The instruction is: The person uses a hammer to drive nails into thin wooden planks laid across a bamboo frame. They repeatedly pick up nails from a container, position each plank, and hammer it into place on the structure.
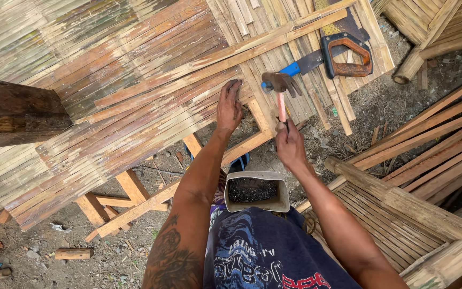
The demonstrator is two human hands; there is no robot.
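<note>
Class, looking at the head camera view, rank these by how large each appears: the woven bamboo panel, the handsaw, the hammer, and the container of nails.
1. Woven bamboo panel, by far the largest.
2. Handsaw.
3. Container of nails, though it sits nearer the camera, so its rank against the handsaw is unsure.
4. Hammer, held in the right hand.

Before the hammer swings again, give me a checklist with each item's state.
1. Right hand has a grip on the hammer handle: ok.
2. Left hand pressed flat on the bamboo slats: ok.
3. Left fingers clear of the hammer head: ok, a gap shows.
4. Nail set upright under the head: cannot tell.
5. Nail container within reach at the lap: ok.
6. Saw lying out of the swing path: ok.
</note>
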